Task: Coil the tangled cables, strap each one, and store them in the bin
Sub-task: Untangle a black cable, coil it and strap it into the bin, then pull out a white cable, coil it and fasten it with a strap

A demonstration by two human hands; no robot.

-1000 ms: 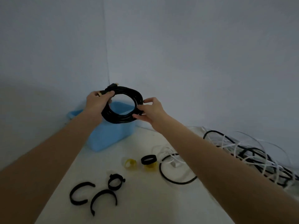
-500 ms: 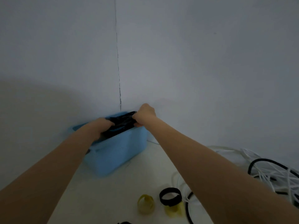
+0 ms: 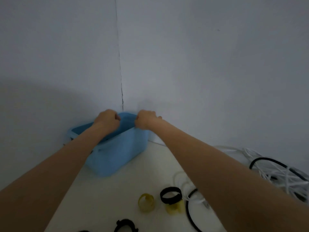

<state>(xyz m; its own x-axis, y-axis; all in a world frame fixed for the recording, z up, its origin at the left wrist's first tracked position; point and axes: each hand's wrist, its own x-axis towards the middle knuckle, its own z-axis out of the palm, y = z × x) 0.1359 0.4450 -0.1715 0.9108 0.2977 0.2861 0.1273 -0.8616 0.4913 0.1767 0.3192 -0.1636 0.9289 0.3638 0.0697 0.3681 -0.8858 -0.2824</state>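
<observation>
Head view: I see a light blue plastic bin (image 3: 115, 158) sitting on the white counter (image 3: 103, 198), pushed into the corner where two grey walls meet. It is rectangular with rounded edges and a darker blue inside; what lies in it is hidden from me. Left hand (image 3: 107, 120) is over the open top near the back rim, fingers curled down into a fist; I cannot tell if it holds anything. Right hand (image 3: 145, 120) is at the bin's right back corner, fingers also curled, knuckles up; I cannot tell whether it grips the rim or anything else. Right of the bin, a tangle of white and black cables (image 3: 274, 174) lies on the counter, well apart from the bin. Near the bottom edge I see a yellow strap loop (image 3: 145, 202), a black strap loop (image 3: 170, 195) resting on another yellowish one, and one more black strap (image 3: 126, 226) cut off by the frame. A black cable loop (image 3: 189, 213) curves beside the straps.
</observation>
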